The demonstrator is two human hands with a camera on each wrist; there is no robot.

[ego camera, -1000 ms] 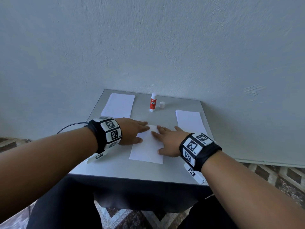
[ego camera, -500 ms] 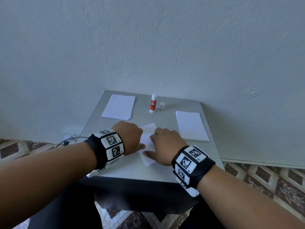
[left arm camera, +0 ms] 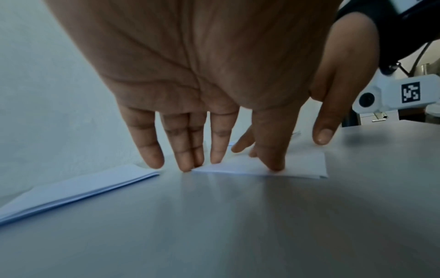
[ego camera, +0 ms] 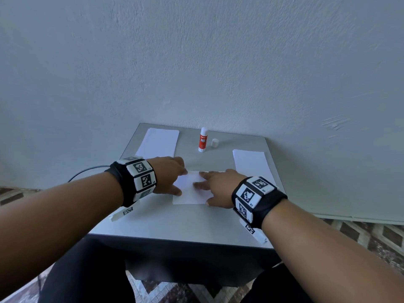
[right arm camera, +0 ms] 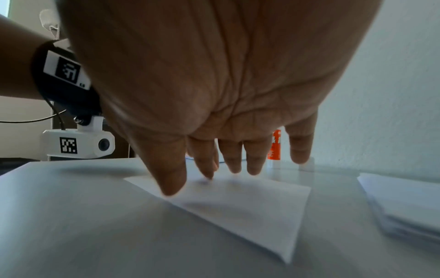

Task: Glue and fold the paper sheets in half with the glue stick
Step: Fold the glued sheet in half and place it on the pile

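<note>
Moved: both hands spread flat since 0.5 s ago
L hand [ego camera: 169, 176]: fingers straight, pressing folded paper [ego camera: 192, 191]
R hand [ego camera: 220, 189]: flat, pressing same
Glue stick [ego camera: 203, 139]: upright, uncapped, back of table [ego camera: 175, 226]

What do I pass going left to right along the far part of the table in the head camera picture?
Left paper stack → glue stick → cap → right paper stack.
</note>
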